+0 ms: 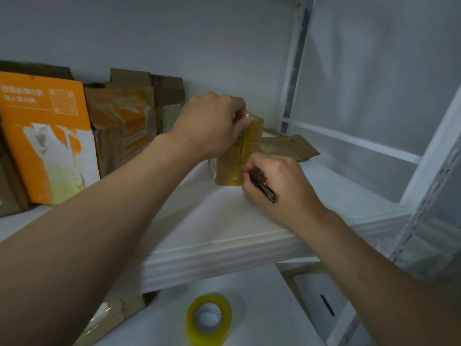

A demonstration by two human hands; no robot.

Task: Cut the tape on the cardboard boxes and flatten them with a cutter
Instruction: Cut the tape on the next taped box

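Now the white shelf (224, 221) is carrying a row of cardboard boxes (45, 136) at far left, their contents hidden. Mid-shelf, a small taped box (232, 158) is standing upright and sealed. The left hand (212, 123) is gripping its top, and the right hand (279, 186) is pinching a cutter (262, 187) against its near side. A tape roll (209, 318) is lying below, nearer.
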